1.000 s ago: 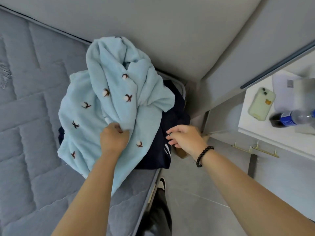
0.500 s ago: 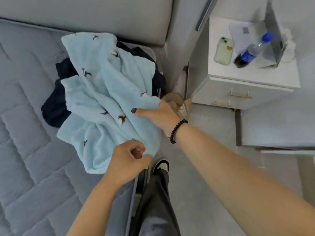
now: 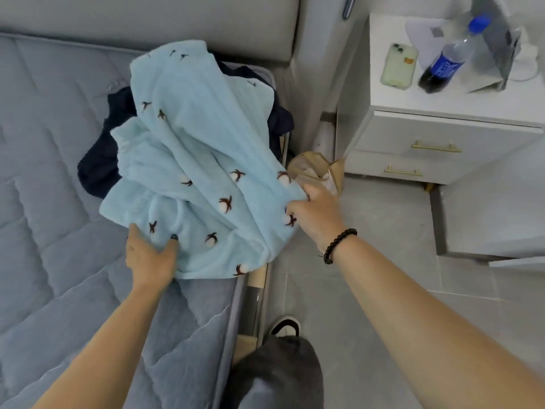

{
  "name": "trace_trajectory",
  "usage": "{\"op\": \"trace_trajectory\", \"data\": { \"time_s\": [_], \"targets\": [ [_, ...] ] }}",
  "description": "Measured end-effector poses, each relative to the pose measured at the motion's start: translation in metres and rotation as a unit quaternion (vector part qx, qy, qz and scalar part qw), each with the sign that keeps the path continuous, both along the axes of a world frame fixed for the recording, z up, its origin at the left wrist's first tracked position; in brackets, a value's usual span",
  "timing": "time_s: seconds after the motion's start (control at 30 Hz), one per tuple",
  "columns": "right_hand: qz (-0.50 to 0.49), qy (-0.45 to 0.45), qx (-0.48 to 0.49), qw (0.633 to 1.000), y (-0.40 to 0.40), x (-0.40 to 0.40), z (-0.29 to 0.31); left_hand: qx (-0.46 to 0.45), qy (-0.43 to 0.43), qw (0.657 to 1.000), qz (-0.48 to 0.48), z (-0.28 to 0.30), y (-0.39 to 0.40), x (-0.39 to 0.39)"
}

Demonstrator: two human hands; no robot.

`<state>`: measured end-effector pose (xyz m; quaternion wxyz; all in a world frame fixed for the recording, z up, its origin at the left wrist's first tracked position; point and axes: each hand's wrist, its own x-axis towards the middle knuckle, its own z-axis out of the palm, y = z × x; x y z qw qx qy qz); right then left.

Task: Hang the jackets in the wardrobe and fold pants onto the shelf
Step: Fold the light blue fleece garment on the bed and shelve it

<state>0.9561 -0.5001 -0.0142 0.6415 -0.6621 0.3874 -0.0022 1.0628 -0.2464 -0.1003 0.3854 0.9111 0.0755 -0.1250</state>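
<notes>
A light blue fleece garment (image 3: 200, 160) with small brown-and-white cotton motifs lies bunched at the bed's right edge. My left hand (image 3: 150, 258) grips its near hem, thumb on top and fingers tucked under the fabric. My right hand (image 3: 315, 214), with a black bead bracelet on the wrist, grips the garment's right edge. Under the blue garment lies a dark navy garment (image 3: 100, 163), mostly hidden. No wardrobe or shelf is in view.
The grey quilted mattress (image 3: 53, 202) fills the left. A white nightstand (image 3: 436, 113) at the right carries a phone (image 3: 399, 66), a blue-capped bottle (image 3: 448, 60) and a mirror. A brown paper bag (image 3: 317, 169) stands on the tiled floor beside the bed.
My right hand has reached over and taken the blue garment's right edge. My left hand has shifted to its near hem. The garment is drawn out wider between both hands.
</notes>
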Motion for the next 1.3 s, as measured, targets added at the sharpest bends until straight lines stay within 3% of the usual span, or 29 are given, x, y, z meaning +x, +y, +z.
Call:
{"op": "trace_trajectory", "data": {
  "time_s": [0.2,0.37,0.5,0.63,0.73,0.8,0.87,0.97,1.03,1.13,1.23,1.3],
  "targets": [
    [-0.022,-0.060,-0.037,0.997,0.045,-0.007,-0.034,-0.107,-0.012,0.985,0.133,-0.015,0.002,-0.005],
    [-0.042,-0.127,-0.073,0.988,0.080,-0.026,-0.017,-0.297,0.062,0.937,0.171,0.013,0.003,-0.006],
    [-0.036,-0.123,-0.133,0.983,0.124,-0.057,-0.006,-0.363,0.042,0.930,0.049,0.050,0.025,-0.028],
    [0.069,-0.089,-0.109,0.988,0.182,-0.074,0.003,-0.371,-0.009,0.922,-0.112,0.098,0.072,-0.048],
    [0.136,-0.076,-0.133,0.979,0.219,-0.080,0.019,-0.426,0.024,0.886,-0.179,0.129,0.100,-0.044],
    [0.161,-0.075,-0.199,0.964,0.236,-0.077,0.033,-0.456,0.037,0.861,-0.222,0.147,0.112,-0.042],
    [0.150,-0.092,-0.284,0.943,0.247,-0.067,0.050,-0.475,0.035,0.833,-0.280,0.165,0.120,-0.046],
    [0.084,-0.202,-0.307,0.926,0.261,-0.049,0.072,-0.481,-0.005,0.797,-0.365,0.188,0.128,-0.054],
    [0.034,-0.206,-0.344,0.915,0.261,-0.044,0.084,-0.487,-0.026,0.785,-0.383,0.195,0.131,-0.054],
    [-0.019,-0.189,-0.389,0.902,0.244,-0.044,0.112,-0.450,-0.081,0.807,-0.375,0.185,0.124,-0.041],
    [-0.031,-0.183,-0.384,0.905,0.229,-0.042,0.145,-0.312,-0.120,0.883,-0.329,0.153,0.107,-0.022],
    [-0.019,-0.185,-0.380,0.906,0.225,-0.043,0.162,-0.217,-0.136,0.906,-0.338,0.131,0.095,-0.010]
  ]
}}
